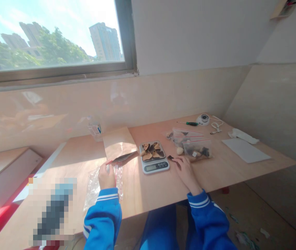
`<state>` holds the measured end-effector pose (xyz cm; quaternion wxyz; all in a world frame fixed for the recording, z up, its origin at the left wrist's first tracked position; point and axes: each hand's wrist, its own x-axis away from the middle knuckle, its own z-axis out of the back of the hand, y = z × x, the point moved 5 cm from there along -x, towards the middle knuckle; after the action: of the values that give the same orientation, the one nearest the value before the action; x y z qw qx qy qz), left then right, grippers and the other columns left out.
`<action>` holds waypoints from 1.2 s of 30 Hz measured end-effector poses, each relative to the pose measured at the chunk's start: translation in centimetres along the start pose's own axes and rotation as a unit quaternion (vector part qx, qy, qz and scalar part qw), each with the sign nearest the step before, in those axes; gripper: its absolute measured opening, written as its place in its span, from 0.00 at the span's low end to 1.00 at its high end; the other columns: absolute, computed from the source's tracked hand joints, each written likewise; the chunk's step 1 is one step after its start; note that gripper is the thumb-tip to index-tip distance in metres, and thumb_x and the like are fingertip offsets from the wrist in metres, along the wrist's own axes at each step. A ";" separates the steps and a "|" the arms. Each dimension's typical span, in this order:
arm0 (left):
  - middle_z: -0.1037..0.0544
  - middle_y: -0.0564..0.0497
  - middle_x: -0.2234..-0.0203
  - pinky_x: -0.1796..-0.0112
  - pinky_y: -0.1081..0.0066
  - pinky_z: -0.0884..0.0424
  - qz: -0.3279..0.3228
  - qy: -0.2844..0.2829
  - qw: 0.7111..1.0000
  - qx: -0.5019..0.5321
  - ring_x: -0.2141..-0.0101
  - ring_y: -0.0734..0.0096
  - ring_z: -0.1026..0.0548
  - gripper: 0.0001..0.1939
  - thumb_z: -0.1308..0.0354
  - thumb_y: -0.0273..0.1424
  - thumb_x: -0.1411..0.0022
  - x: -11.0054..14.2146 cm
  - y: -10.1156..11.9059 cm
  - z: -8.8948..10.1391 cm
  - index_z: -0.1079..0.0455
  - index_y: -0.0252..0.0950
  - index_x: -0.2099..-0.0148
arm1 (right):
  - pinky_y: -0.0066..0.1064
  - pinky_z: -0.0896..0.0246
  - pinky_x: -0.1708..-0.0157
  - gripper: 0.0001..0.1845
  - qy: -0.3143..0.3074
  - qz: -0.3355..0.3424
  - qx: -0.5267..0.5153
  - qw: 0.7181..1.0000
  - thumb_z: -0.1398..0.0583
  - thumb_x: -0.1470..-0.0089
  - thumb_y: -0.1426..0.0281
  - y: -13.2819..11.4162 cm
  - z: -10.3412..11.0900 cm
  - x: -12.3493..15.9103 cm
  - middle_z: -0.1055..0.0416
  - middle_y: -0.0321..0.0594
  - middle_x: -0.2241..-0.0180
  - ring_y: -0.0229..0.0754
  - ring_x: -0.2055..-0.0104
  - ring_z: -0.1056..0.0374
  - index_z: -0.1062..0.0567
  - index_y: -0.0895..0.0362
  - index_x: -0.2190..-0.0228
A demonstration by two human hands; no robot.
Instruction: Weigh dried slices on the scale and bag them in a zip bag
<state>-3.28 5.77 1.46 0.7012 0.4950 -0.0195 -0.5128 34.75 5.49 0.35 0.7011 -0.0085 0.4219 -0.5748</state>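
Clear plastic bag (95,185) is pinched at its top by the left hand (106,175), fingers curled shut. The right hand (185,170) lies flat, fingers loosely together, fingertips touching a dark piece (170,158) beside the scale (155,166).

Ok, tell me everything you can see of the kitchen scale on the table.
The kitchen scale is a small flat rectangle, its platform looking like metal, with a pale front strip carrying a display whose reading is too small to make out. It sits level on the wooden table, loaded with brown and dark dried pieces. The right hand rests just beside it, not touching.

left hand (106,175): grips bag (98,185) | right hand (185,170): beside scale (154,158)
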 end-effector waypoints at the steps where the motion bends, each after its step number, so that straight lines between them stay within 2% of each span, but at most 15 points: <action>1: 0.23 0.44 0.61 0.54 0.63 0.31 0.006 0.019 1.000 -0.009 0.57 0.62 0.26 0.13 0.52 0.29 0.42 0.0 0.0 0.2 0.29 0.35 0.59 | 0.44 0.38 0.55 0.13 -0.001 -0.003 0.000 1.000 0.49 0.42 0.73 0.2 0.0 0.2 0.30 0.45 0.60 0.50 0.56 0.35 0.24 0.53 0.63; 5: 0.26 0.46 0.68 0.61 0.67 0.30 -0.020 0.098 0.994 -0.039 0.66 0.66 0.28 0.11 0.53 0.27 0.44 0.3 0.7 1.5 0.29 0.35 0.64 | 0.44 0.37 0.58 0.13 0.000 -0.018 0.011 1.000 0.49 0.43 0.73 0.9 0.0 0.7 0.30 0.45 0.61 0.49 0.59 0.36 0.24 0.53 0.65; 7: 0.26 0.47 0.69 0.61 0.67 0.31 -0.032 0.106 0.992 -0.058 0.67 0.67 0.29 0.11 0.54 0.27 0.45 0.6 1.3 2.3 0.29 0.35 0.66 | 0.43 0.38 0.58 0.13 0.006 -0.027 0.022 0.999 0.49 0.42 0.73 1.0 0.1 0.8 0.29 0.45 0.62 0.49 0.60 0.37 0.24 0.54 0.66; 9: 0.26 0.47 0.68 0.60 0.65 0.31 -0.010 0.081 0.994 -0.073 0.67 0.66 0.28 0.11 0.53 0.27 0.44 1.2 1.3 3.0 0.29 0.36 0.65 | 0.43 0.39 0.59 0.14 0.015 -0.036 0.032 0.999 0.50 0.42 0.72 1.0 0.2 0.8 0.29 0.45 0.63 0.50 0.61 0.37 0.24 0.54 0.66; 13: 0.26 0.47 0.66 0.60 0.59 0.31 0.068 -0.018 0.991 -0.116 0.67 0.61 0.27 0.12 0.49 0.36 0.44 3.4 -0.5 3.4 0.31 0.37 0.59 | 0.43 0.39 0.60 0.14 0.020 -0.038 0.037 0.998 0.51 0.41 0.72 0.8 0.4 0.8 0.29 0.46 0.64 0.49 0.62 0.38 0.25 0.55 0.66; 16: 0.29 0.45 0.66 0.59 0.56 0.32 0.059 -0.063 0.975 -0.205 0.63 0.54 0.28 0.17 0.48 0.42 0.44 5.1 -1.8 3.0 0.32 0.36 0.57 | 0.43 0.40 0.60 0.14 0.019 -0.034 0.044 0.998 0.51 0.41 0.71 0.8 0.4 0.9 0.29 0.46 0.64 0.49 0.62 0.38 0.25 0.55 0.66; 18: 0.30 0.45 0.67 0.60 0.57 0.32 0.029 -0.063 0.967 -0.246 0.63 0.53 0.28 0.17 0.48 0.43 0.43 5.7 -2.1 2.8 0.32 0.37 0.58 | 0.43 0.40 0.61 0.14 0.020 -0.034 0.050 0.998 0.50 0.41 0.70 0.9 0.3 0.9 0.29 0.46 0.64 0.50 0.62 0.38 0.25 0.55 0.66; 22: 0.31 0.46 0.67 0.62 0.60 0.33 -0.019 -0.040 0.964 -0.264 0.66 0.56 0.29 0.15 0.48 0.42 0.41 5.8 -1.7 2.6 0.31 0.37 0.59 | 0.42 0.41 0.61 0.12 0.015 -0.037 0.060 0.997 0.49 0.42 0.70 1.1 0.1 1.0 0.29 0.46 0.64 0.50 0.63 0.39 0.25 0.55 0.66; 30: 0.30 0.47 0.68 0.65 0.63 0.35 -0.049 -0.068 0.959 -0.271 0.67 0.56 0.29 0.15 0.46 0.44 0.42 5.8 -0.4 2.4 0.30 0.39 0.60 | 0.41 0.41 0.63 0.12 0.019 -0.036 0.074 0.996 0.48 0.40 0.68 0.8 0.4 1.2 0.30 0.45 0.66 0.49 0.64 0.39 0.25 0.54 0.70; 36: 0.29 0.47 0.66 0.64 0.64 0.35 -0.068 -0.066 0.958 -0.270 0.68 0.59 0.30 0.13 0.46 0.40 0.41 6.1 0.1 2.5 0.30 0.38 0.59 | 0.40 0.42 0.62 0.14 0.039 -0.033 0.058 0.997 0.48 0.40 0.66 0.5 0.7 1.2 0.30 0.45 0.67 0.49 0.63 0.38 0.25 0.54 0.71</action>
<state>-1.65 -0.38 -0.12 0.7693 0.2524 0.1073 -0.5771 35.59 4.34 -0.18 0.6638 0.0404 0.4144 -0.6213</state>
